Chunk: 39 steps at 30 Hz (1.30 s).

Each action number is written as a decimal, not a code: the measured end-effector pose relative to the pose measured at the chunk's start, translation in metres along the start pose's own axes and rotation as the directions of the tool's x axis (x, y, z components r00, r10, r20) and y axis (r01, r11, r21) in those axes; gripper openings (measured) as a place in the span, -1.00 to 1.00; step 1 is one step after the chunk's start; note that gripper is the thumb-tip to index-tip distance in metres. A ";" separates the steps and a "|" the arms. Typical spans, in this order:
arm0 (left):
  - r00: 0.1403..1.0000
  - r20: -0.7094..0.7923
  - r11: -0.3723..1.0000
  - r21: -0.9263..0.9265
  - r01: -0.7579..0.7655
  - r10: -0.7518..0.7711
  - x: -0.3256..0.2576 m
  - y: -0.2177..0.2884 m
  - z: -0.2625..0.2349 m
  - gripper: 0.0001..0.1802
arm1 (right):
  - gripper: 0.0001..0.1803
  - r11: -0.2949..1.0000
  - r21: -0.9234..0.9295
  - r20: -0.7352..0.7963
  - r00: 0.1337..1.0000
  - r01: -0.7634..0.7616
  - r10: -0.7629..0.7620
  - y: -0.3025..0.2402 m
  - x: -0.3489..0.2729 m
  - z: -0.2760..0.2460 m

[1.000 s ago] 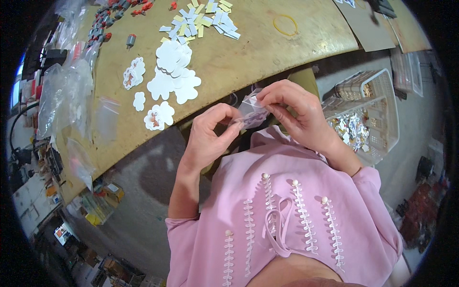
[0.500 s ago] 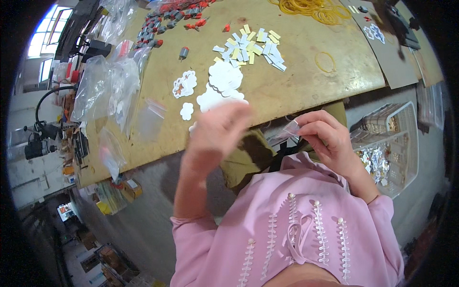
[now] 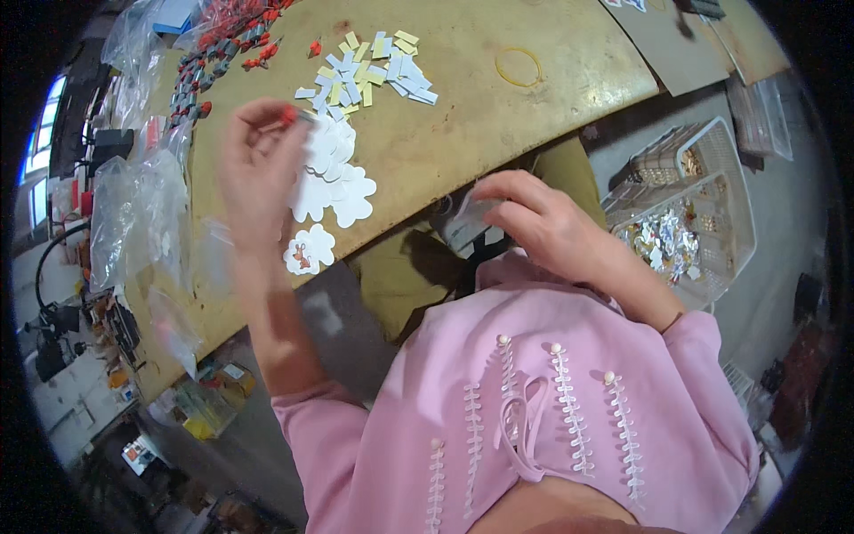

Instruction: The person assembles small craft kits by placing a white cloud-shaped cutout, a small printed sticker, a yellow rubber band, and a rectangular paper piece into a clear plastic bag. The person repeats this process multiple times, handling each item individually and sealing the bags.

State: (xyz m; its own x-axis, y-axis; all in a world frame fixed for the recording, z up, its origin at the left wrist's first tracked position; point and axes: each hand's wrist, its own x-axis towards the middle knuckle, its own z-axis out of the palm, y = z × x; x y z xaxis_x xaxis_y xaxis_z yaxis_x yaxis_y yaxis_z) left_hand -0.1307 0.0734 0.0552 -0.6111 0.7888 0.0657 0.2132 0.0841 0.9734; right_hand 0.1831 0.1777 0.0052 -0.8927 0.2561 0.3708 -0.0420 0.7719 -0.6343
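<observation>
My left hand (image 3: 258, 173), blurred, is raised over the table beside a pile of white flower-shaped cards (image 3: 351, 198). Its thumb and fingers pinch a small red and grey piece (image 3: 292, 115). By the table's front edge lies a scalloped white card with a brown printed figure (image 3: 308, 250). My right hand (image 3: 538, 218) is in front of the table edge, above my lap, fingertips closed on a small clear plastic bag (image 3: 464, 228). Beyond the white cards is a heap of pale blue and yellow strips (image 3: 356, 76).
More red and grey pieces (image 3: 200, 76) lie at the far left of the table. Clear plastic bags (image 3: 133, 214) cover its left side. A yellow rubber band (image 3: 519, 67) lies farther back. At right stands a white plastic basket (image 3: 734, 209) holding shiny bits.
My left hand has moved left and away from me, over the table, and now holds a red and grey piece. The right hand keeps the bag. The whole view has shifted.
</observation>
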 end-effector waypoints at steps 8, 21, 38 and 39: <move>0.828 0.286 0.817 0.196 -0.543 0.482 -0.111 0.008 0.066 -0.64 | -0.77 0.976 0.216 0.043 0.999 -0.034 0.025 -0.025 0.006 0.007; 0.794 0.454 0.803 0.240 -0.546 0.404 -0.106 0.000 0.058 -0.78 | -0.74 0.959 0.271 0.021 0.997 -0.080 0.077 -0.021 0.003 0.015; 0.949 0.291 0.982 0.106 -0.157 0.120 0.037 0.022 0.071 -0.83 | -0.77 0.971 0.173 -0.169 0.967 -0.164 0.193 -0.005 -0.020 -0.009; 0.918 0.384 0.989 0.063 -0.135 0.101 0.008 0.040 0.082 -0.86 | -0.75 0.971 0.198 -0.188 0.967 -0.133 0.171 -0.005 -0.018 -0.013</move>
State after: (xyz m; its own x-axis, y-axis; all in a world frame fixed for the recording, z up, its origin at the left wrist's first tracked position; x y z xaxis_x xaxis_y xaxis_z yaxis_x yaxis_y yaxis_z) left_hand -0.0646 0.1330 0.0770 -0.2468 0.9662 0.0745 0.3419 0.0149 0.9396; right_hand 0.2050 0.1769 0.0104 -0.7865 0.4887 0.3777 -0.0111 0.6002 -0.7997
